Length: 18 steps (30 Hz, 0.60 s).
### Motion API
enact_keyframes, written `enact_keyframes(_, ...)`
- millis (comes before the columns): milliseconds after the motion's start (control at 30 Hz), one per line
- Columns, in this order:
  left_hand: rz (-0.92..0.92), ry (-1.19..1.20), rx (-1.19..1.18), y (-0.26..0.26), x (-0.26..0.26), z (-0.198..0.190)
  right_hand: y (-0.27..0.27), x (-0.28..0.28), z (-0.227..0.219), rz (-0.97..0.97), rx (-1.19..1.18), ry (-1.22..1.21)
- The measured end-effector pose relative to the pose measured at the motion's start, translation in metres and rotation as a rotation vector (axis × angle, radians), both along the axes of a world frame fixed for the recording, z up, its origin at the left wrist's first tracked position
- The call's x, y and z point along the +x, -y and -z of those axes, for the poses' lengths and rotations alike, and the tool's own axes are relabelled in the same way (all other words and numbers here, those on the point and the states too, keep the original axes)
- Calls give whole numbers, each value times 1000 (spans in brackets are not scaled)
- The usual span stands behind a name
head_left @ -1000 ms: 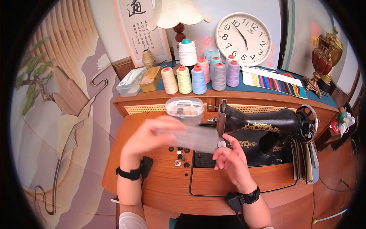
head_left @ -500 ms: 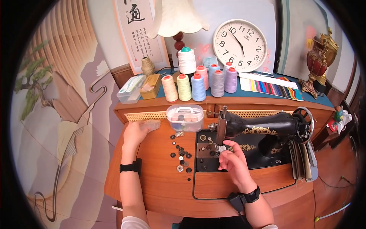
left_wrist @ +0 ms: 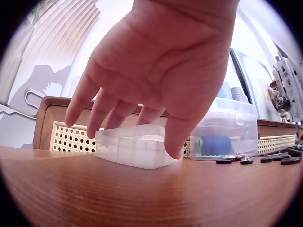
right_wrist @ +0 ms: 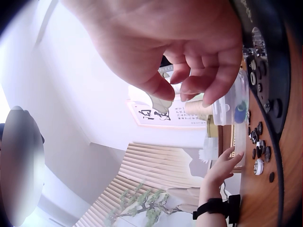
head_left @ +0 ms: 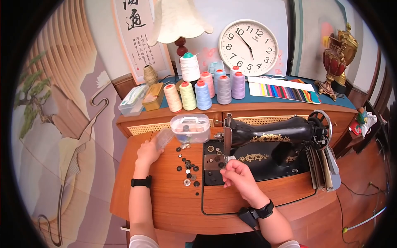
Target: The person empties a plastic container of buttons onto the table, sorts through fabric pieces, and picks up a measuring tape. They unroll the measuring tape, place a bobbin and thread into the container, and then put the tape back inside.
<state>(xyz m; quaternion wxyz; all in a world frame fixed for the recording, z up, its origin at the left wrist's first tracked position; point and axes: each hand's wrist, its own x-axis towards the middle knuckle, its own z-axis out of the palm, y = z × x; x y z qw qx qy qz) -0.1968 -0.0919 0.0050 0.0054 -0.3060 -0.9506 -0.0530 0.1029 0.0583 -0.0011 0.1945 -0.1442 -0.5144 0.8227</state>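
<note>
My left hand [head_left: 149, 153] is at a clear plastic case [head_left: 164, 138] that lies on the wooden table. In the left wrist view the case [left_wrist: 135, 145] rests flat, the thumb overlaps its right end, and the other fingers extend loosely over and behind it. My right hand [head_left: 240, 177] hovers in front of the sewing machine's needle area, fingers loosely bent. A gap shows between its thumb and fingertips in the right wrist view, with nothing held. Several dark and metal buttons [head_left: 187, 165] are scattered between the hands.
A lidded clear box [head_left: 191, 134] with a handle stands behind the buttons. The black sewing machine [head_left: 264, 130] takes up the right side, with more buttons on its bed [head_left: 215, 163]. Thread cones [head_left: 203, 97], a lamp and a clock line the back shelf.
My left hand has carried the clear case from in front of the machine to the table's back left, where it now lies. My right hand has drawn slightly back, its fingers bent more.
</note>
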Motion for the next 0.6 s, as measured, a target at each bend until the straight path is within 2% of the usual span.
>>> enact_keyframes(67,-20,-22,-31,-5,7,-4,3,0,-2,-15,45,48)
enact_keyframes(133,-29,-179,26,-8,14,-7,3,0,1,-22,74,48)
enact_keyframes(167,-29,-179,28,-10,18,-11,3,-1,3,-30,102,47)
enact_keyframes(233,150,-229,291,-17,27,-20,3,-2,5,-32,121,51)
enact_keyframes(267,151,-226,292,-23,33,-21,3,-2,6,-37,139,56)
enact_keyframes(333,376,-355,489,-31,44,-21,4,-2,9,-42,139,58)
enact_keyframes(467,453,-253,563,-52,37,-17,4,-3,7,-36,147,74)
enact_keyframes(533,506,-26,547,-58,33,-23,3,-2,8,-36,137,69)
enact_keyframes(600,486,-65,481,-65,34,-27,3,-2,7,-35,129,56)
